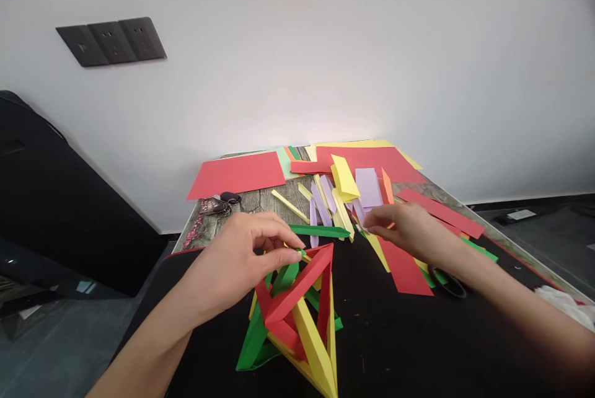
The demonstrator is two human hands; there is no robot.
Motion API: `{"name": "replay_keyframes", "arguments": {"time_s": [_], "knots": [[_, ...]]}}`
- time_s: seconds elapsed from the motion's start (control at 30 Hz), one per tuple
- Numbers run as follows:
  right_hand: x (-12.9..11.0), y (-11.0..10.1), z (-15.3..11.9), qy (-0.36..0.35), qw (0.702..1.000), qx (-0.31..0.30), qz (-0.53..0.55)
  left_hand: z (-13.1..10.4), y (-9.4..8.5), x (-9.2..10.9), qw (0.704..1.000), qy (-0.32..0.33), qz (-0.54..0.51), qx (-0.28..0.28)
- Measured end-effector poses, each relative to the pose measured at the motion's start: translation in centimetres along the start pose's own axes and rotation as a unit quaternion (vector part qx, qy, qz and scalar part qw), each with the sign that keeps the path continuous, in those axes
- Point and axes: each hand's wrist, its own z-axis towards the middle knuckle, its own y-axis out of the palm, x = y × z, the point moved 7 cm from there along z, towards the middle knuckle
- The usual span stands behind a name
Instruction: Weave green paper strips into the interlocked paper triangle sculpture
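A model of folded red, green and yellow paper strips stands on the black mat. My left hand pinches a green tip at its top between thumb and fingers. Over the pile of folded strips, my right hand has its fingers near a purple strip; whether they grip anything is hidden. A long green strip lies behind the model, with several purple and pale yellow strips beyond it. A folded yellow piece rests on the pile, beside a purple sheet.
Red sheets lie at the back of the table. Black-handled scissors are at the left. Below my right forearm is a dark ring, and white tissue sits at the right edge. Sockets are on the wall.
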Motion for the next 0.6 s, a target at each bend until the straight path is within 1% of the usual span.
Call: {"name": "replay_keyframes", "arguments": {"time_s": [0.03,0.07,0.13,0.2,0.27,0.33,0.4,0.43,0.53,0.6], "knots": [[-0.8,1.5,0.5,-0.013,0.996,-0.080,-0.025,0.0,0.0,-0.1,1.000,-0.001,-0.005,-0.002],[-1.5,2.7,0.9,-0.022,0.990,-0.135,-0.043,0.1,0.0,-0.1,1.000,-0.003,-0.009,-0.002],[-3.0,4.2,1.9,-0.039,0.985,-0.163,-0.048,0.2,-0.1,-0.3,1.000,-0.005,-0.017,0.001],[-4.2,5.6,2.7,-0.050,0.982,-0.174,-0.061,0.2,-0.1,-0.4,1.000,-0.008,-0.024,0.004],[-4.9,7.1,3.2,-0.051,0.980,-0.177,-0.076,0.4,-0.1,-0.4,1.000,-0.008,-0.023,0.001],[-5.4,8.0,3.5,-0.047,0.979,-0.181,-0.080,0.5,-0.2,-0.3,1.000,-0.002,-0.010,-0.007],[-5.4,8.1,3.6,-0.032,0.981,-0.176,-0.074,0.8,-0.2,-0.2,1.000,0.008,0.015,-0.016],[-5.3,7.8,3.6,-0.020,0.983,-0.169,-0.066,1.0,-0.3,-0.1,0.999,0.013,0.030,-0.021],[-4.6,5.9,3.0,0.028,0.989,-0.144,-0.020,1.5,-0.6,0.1,0.996,0.030,0.068,-0.039],[-4.0,4.7,2.0,0.056,0.988,-0.141,0.028,1.8,-0.7,0.2,0.993,0.049,0.085,-0.059]]}}
